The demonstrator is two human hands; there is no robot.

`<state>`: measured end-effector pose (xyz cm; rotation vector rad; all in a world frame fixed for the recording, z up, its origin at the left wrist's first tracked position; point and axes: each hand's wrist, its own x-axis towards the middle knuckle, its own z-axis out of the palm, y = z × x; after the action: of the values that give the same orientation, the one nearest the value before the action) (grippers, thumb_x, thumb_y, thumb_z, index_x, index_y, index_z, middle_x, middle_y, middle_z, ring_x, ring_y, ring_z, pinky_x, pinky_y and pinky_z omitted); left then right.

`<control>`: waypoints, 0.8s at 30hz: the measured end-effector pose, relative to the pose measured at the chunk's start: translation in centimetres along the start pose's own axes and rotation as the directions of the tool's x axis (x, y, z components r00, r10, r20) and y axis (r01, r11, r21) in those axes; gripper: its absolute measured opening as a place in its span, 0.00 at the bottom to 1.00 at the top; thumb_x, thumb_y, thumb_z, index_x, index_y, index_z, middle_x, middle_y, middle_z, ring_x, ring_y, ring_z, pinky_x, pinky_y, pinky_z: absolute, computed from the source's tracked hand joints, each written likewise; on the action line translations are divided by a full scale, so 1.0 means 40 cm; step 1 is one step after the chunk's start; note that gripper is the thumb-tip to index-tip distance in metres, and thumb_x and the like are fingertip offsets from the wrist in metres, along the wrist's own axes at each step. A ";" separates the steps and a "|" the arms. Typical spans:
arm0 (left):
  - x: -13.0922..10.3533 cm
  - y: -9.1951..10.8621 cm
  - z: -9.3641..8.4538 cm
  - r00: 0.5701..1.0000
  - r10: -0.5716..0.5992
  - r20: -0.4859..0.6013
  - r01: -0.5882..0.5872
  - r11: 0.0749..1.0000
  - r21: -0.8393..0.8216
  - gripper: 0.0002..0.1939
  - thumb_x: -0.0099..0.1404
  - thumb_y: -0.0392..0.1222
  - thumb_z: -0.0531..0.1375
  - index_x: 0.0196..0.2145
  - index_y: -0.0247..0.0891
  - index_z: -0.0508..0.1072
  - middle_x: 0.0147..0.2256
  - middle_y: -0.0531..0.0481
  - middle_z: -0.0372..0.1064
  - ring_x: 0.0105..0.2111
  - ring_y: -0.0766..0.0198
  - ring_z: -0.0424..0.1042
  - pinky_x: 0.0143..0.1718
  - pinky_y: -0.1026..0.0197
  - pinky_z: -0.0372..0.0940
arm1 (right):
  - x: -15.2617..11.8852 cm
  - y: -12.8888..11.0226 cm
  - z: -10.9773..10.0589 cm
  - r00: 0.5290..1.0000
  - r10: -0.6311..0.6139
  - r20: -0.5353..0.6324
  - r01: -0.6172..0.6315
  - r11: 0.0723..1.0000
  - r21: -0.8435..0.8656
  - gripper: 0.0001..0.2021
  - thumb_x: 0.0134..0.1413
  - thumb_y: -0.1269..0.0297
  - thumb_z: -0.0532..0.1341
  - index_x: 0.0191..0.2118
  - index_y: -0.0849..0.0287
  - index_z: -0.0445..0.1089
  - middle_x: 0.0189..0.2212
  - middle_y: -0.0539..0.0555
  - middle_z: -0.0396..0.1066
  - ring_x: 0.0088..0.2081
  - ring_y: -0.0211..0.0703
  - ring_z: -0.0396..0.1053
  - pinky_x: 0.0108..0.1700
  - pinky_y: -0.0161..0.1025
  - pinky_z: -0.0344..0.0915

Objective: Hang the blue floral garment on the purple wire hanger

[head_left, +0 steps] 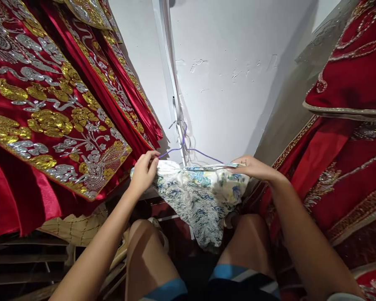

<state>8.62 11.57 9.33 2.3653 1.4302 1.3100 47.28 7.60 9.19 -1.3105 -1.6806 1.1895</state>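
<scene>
A white garment [196, 196] with a blue and yellow floral print hangs on a purple wire hanger [203, 154]. I cannot tell whether it is a blouse or a dress. The hanger's hook is up against a white upright strip on the wall. My left hand [144, 169] pinches the garment's top edge at the left end of the hanger, fingers closed. At the right end, my right hand [252, 167] is closed on the other shoulder, thumb along the top edge. Between my hands the upper edge is stretched nearly level, and the cloth narrows downward between my knees.
Red costumes [56, 96] with gold and silver sequins hang close on the left. More red embroidered cloth [341, 154] crowds the right side. A white wall [225, 75] with a vertical strip [167, 50] stands ahead. Wooden slats [25, 259] lie low at the left.
</scene>
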 end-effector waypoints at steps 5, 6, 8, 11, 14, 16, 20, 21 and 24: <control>-0.006 -0.086 0.010 0.979 -0.177 0.104 0.193 0.966 -0.171 0.20 0.69 0.55 0.53 0.48 0.38 0.69 0.47 0.43 0.73 0.49 0.55 0.72 0.54 0.53 0.64 | 0.017 0.002 0.132 0.986 0.011 0.166 -0.095 0.857 0.506 0.24 0.45 0.43 0.67 0.39 0.60 0.75 0.33 0.59 0.78 0.37 0.55 0.76 0.40 0.47 0.71; -0.011 -0.102 0.020 0.970 -0.203 0.133 0.227 0.954 -0.197 0.21 0.68 0.56 0.54 0.50 0.38 0.68 0.49 0.42 0.73 0.51 0.55 0.72 0.56 0.52 0.63 | 0.033 0.010 0.174 0.982 0.007 0.190 -0.117 0.811 0.573 0.27 0.46 0.39 0.65 0.40 0.60 0.75 0.33 0.59 0.78 0.38 0.55 0.76 0.41 0.48 0.71; -0.019 -0.126 0.040 0.959 -0.233 0.162 0.265 0.940 -0.215 0.23 0.67 0.56 0.55 0.52 0.38 0.66 0.55 0.39 0.70 0.57 0.53 0.69 0.60 0.50 0.60 | 0.065 0.023 0.251 0.962 -0.002 0.274 -0.182 0.742 0.645 0.29 0.49 0.36 0.60 0.42 0.59 0.74 0.35 0.59 0.78 0.40 0.55 0.76 0.42 0.48 0.72; -0.021 -0.142 0.059 0.957 -0.230 0.178 0.266 0.939 -0.219 0.24 0.66 0.52 0.56 0.56 0.40 0.64 0.61 0.39 0.64 0.63 0.52 0.62 0.64 0.46 0.56 | 0.092 0.032 0.318 0.945 -0.007 0.328 -0.234 0.688 0.687 0.29 0.53 0.35 0.56 0.43 0.59 0.73 0.36 0.59 0.78 0.42 0.54 0.76 0.43 0.47 0.72; -0.006 -0.140 0.066 0.961 -0.198 0.195 0.238 0.949 -0.207 0.26 0.64 0.47 0.56 0.59 0.41 0.63 0.62 0.40 0.63 0.64 0.50 0.60 0.64 0.45 0.55 | 0.097 0.048 0.318 0.968 0.011 0.252 -0.191 0.683 0.705 0.31 0.55 0.34 0.53 0.44 0.58 0.73 0.37 0.58 0.78 0.44 0.54 0.75 0.44 0.47 0.71; 0.013 -0.132 0.073 0.969 -0.164 0.187 0.198 0.963 -0.182 0.28 0.64 0.45 0.55 0.61 0.40 0.62 0.62 0.41 0.62 0.64 0.50 0.60 0.64 0.44 0.55 | 0.108 0.074 0.297 0.992 0.052 0.116 -0.117 0.726 0.678 0.31 0.55 0.33 0.53 0.44 0.56 0.74 0.38 0.57 0.77 0.45 0.54 0.75 0.45 0.48 0.71; 0.062 -0.122 0.110 0.979 -0.096 0.179 0.112 0.990 -0.083 0.30 0.63 0.41 0.55 0.63 0.36 0.60 0.63 0.39 0.61 0.63 0.49 0.60 0.64 0.45 0.54 | 0.160 0.133 0.245 0.962 0.093 -0.256 0.057 0.850 0.524 0.25 0.45 0.39 0.66 0.40 0.56 0.74 0.39 0.58 0.76 0.48 0.55 0.72 0.48 0.46 0.69; 0.076 -0.122 0.122 0.979 -0.096 0.178 0.108 0.993 -0.057 0.31 0.62 0.40 0.55 0.63 0.35 0.60 0.63 0.37 0.60 0.63 0.48 0.60 0.64 0.44 0.54 | 0.171 0.141 0.231 0.946 0.091 -0.312 0.082 0.864 0.497 0.25 0.42 0.41 0.67 0.40 0.56 0.73 0.41 0.59 0.76 0.49 0.55 0.71 0.49 0.45 0.68; 0.108 -0.132 0.148 0.979 -0.132 0.157 0.133 0.991 0.003 0.31 0.63 0.42 0.55 0.64 0.34 0.59 0.60 0.34 0.63 0.60 0.45 0.61 0.60 0.42 0.56 | 0.160 0.142 0.195 0.899 0.092 -0.428 0.151 0.852 0.502 0.28 0.44 0.36 0.62 0.42 0.56 0.71 0.44 0.58 0.74 0.50 0.52 0.70 0.50 0.43 0.68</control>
<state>9.99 19.77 5.82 2.2671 1.5031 1.0694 40.49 12.28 1.06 -1.0872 -0.9506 1.1212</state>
